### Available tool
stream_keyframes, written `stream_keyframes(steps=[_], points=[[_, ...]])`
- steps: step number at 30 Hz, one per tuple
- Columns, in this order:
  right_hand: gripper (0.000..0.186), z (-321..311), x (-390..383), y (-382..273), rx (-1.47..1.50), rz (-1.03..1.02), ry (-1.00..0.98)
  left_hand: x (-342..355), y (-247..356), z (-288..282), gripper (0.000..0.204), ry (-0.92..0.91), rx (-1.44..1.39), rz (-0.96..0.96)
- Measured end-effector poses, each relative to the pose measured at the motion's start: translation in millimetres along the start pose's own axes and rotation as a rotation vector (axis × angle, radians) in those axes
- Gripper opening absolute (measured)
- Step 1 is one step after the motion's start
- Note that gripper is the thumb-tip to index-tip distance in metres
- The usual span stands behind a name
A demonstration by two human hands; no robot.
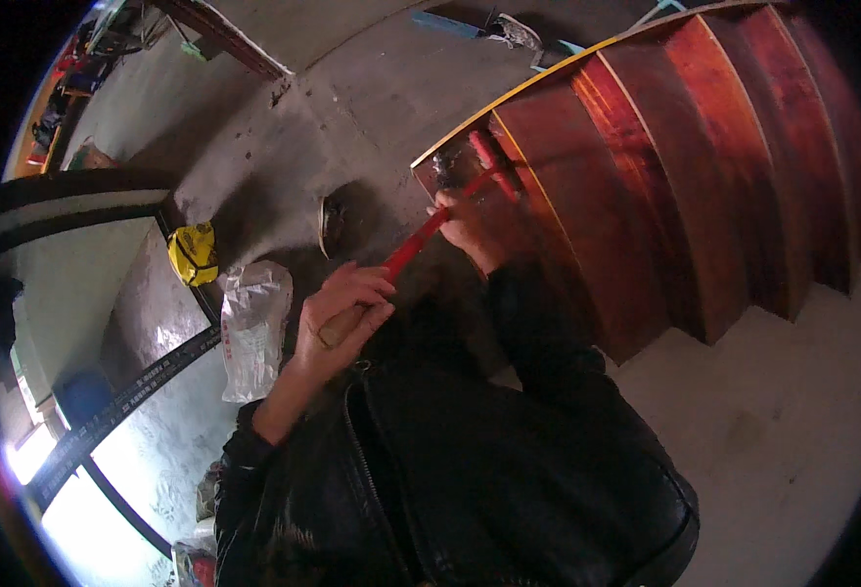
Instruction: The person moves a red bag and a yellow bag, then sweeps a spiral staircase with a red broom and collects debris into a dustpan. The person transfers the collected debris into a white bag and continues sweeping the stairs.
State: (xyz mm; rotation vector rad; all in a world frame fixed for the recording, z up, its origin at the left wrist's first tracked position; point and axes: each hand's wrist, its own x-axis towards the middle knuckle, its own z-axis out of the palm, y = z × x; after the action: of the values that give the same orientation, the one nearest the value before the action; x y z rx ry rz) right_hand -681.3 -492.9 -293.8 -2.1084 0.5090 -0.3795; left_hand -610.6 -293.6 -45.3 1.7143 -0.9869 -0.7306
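Both my hands are closed around the handle of a long red tool (416, 245) that slants up to the right. Near its pale wooden butt end is my left hand (338, 308), fingers wrapped round it. Farther up the shaft, my right hand (470, 233) grips it closer to the head. The crosswise red head (494, 161) is at the left edge of the dark red stairs (587, 210); whether it touches the step I cannot tell. Some steps look glossier and brighter red than others.
A yellow package (194, 252) and a crumpled clear plastic bag (256, 323) lie to the left, beside a dark metal frame (142, 386). A shoe (329, 227) shows on the grey floor (352, 117). A blue object (447, 24) lies beyond the stairs' yellow edge.
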Motion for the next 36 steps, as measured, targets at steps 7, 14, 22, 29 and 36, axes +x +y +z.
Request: stream_keyframes(steps=[7, 14, 22, 29, 36], points=[[0.019, 70, -19, -36, 0.065, -0.113, -0.175, -55, 14, -44, 0.008, 0.087, 0.108, -0.085], [0.021, 107, -30, -91, 0.136, -0.076, -0.108, -88, 21, -109, 0.006, 0.053, 0.196, 0.043], [0.023, 49, -78, -6, 0.053, 0.211, 0.111, -54, -66, -50, 0.013, -0.241, -0.156, 0.061], [0.028, 188, -73, -75, 0.04, 0.076, 0.23, -98, -60, -162, 0.008, -0.218, -0.025, -0.012], [0.027, 199, -31, -141, 0.095, -0.079, 0.277, -103, -35, -223, 0.006, -0.223, 0.13, 0.156]])
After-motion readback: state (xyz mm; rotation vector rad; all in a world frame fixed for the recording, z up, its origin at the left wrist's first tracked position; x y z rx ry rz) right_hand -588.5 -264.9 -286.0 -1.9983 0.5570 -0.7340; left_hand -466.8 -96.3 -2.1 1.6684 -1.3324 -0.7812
